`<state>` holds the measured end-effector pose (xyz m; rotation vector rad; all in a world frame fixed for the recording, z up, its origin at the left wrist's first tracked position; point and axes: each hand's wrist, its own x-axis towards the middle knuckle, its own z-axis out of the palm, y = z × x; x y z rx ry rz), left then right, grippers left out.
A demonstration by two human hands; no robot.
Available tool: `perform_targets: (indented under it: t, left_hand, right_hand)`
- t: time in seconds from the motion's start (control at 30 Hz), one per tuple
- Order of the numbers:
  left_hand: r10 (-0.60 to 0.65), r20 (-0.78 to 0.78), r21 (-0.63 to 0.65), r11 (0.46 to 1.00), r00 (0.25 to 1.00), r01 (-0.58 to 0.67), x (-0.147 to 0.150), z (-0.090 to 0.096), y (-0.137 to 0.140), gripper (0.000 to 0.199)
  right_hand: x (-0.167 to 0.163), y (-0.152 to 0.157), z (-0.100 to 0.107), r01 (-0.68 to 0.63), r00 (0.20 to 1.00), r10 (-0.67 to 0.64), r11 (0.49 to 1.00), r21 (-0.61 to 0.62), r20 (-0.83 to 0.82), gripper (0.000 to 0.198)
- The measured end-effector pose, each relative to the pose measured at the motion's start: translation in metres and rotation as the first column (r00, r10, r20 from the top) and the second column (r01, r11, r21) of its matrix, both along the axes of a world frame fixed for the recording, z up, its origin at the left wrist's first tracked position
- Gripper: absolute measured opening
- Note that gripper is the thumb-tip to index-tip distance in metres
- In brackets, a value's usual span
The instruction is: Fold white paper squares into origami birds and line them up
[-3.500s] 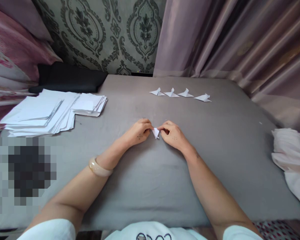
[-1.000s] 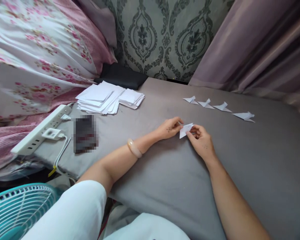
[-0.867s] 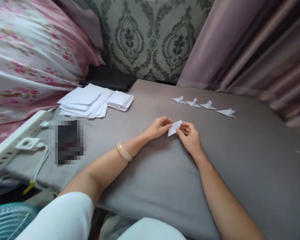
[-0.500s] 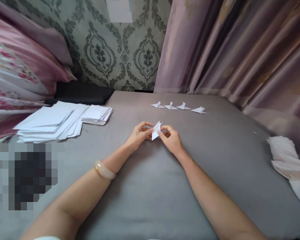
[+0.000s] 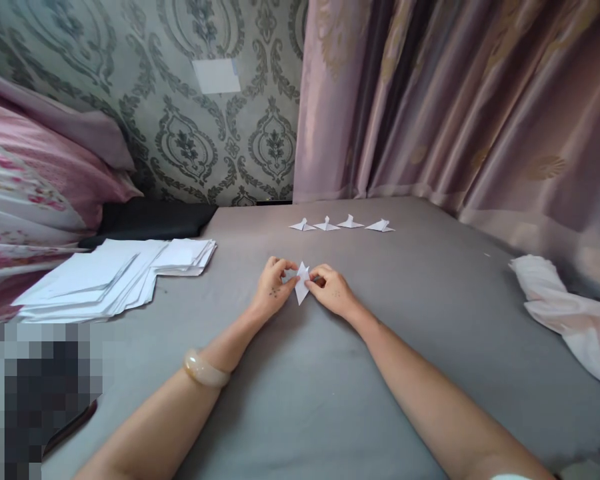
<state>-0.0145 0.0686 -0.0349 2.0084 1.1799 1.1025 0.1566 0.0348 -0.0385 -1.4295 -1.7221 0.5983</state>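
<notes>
Between my two hands is a small piece of folded white paper, diamond-shaped with pointed ends, its long axis roughly upright. My left hand pinches its left edge between thumb and fingers. On the other side my right hand grips the right edge with thumb and forefinger, the other fingers curled. Both hands are just above the grey cloth surface. Beyond them several folded paper birds stand in a row.
To the left lie stacks of white paper sheets and smaller squares. A black folded cloth is behind them. Crumpled pale fabric lies at the right. Pink curtains and patterned wallpaper border the far side.
The view has tilted up and shifted slightly. The folded paper now stands more upright, its face turned more towards me. Both hands still pinch it.
</notes>
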Motion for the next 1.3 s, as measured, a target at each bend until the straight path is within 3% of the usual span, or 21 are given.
perform_targets:
  t: [0.17,0.37,0.5,0.57,0.67,0.73,0.9,1.03,1.2,1.3]
  left_hand:
    - [-0.089,-0.063,0.012,0.996,0.994,0.09,0.001,0.002,-0.002,0.008]
    - [-0.153,0.001,-0.192,0.97,0.988,0.15,0.0,-0.001,0.0,0.011]
    - [-0.204,0.043,-0.149,0.967,0.978,0.208,0.0,-0.004,0.002,0.018]
    - [-0.211,-0.024,-0.115,0.972,0.977,0.206,-0.001,-0.004,0.002,0.017]
    - [-0.188,-0.198,-0.084,0.981,0.962,0.175,-0.002,0.0,0.001,0.007]
    - [-0.183,-0.236,-0.082,0.982,0.954,0.168,-0.003,0.001,0.002,0.012]
    - [-0.2,-0.226,-0.098,0.978,0.953,0.182,0.003,0.002,0.006,0.015]
    - [-0.213,-0.209,-0.106,0.975,0.954,0.195,0.013,0.002,0.005,0.013]
    - [-0.227,-0.067,-0.15,0.965,0.972,0.215,0.016,-0.003,0.002,0.017]
    - [-0.226,0.006,-0.167,0.96,0.974,0.224,0.015,-0.003,0.001,0.017]
  right_hand:
    - [-0.002,-0.001,-0.002,-0.002,0.999,0.001,0.999,0.036,0.034,0.006]
    - [-0.002,-0.002,-0.001,-0.001,0.999,0.001,1.0,-0.001,0.053,0.005]
    - [-0.003,-0.002,-0.002,-0.035,0.999,0.035,0.998,-0.044,0.004,0.02]
    - [-0.003,0.0,-0.003,-0.062,0.998,0.062,0.998,-0.025,0.03,0.024]
    - [-0.004,0.004,-0.003,-0.083,0.986,0.081,0.997,0.005,0.149,0.01]
    - [-0.002,0.005,0.0,-0.099,0.976,0.095,0.995,0.01,0.197,0.002]
    - [0.009,0.002,0.01,-0.142,0.963,0.135,0.99,0.014,0.233,0.007]
    - [0.017,-0.001,0.005,-0.11,0.969,0.107,0.994,0.0,0.221,0.005]
    - [0.016,-0.005,0.002,-0.039,0.996,0.044,0.997,-0.065,0.078,0.013]
    - [0.013,-0.008,0.006,-0.008,0.997,0.015,0.996,-0.085,0.079,0.01]
